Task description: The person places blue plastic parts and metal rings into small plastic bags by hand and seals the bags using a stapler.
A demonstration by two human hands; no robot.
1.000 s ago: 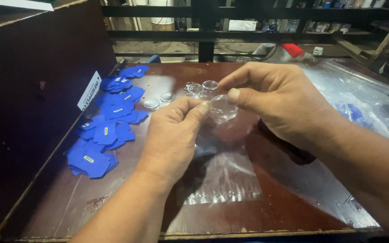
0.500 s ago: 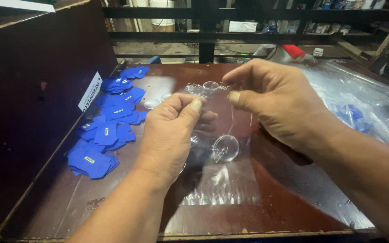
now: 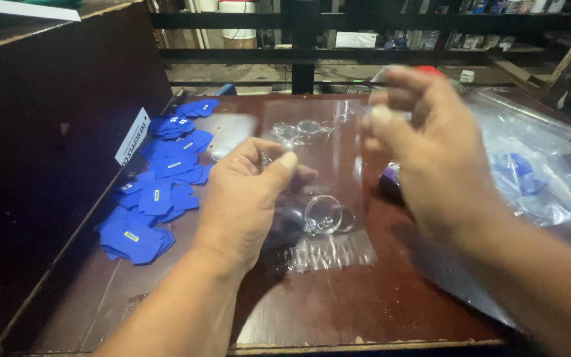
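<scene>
Bare tabletop [image 3: 338,304] lies open along the near edge. A heap of blue tags [image 3: 156,192] crowds the left side against a dark wall [image 3: 54,119]. Clear plastic bags [image 3: 543,172] cover the right; clear rings [image 3: 328,215] sit mid-table.

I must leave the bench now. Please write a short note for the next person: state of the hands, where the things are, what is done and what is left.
Left hand: fingers pinched above a small clear bag, which hangs or lies under them; whether they grip its top edge I cannot tell.
Right hand: raised, blurred, open, holding nothing visible.
Done: clear rings sit inside the bag.
Left: more clear rings lie loose at the far side of the table. Blue tags are piled on the left, and plastic sheets on the right.
</scene>
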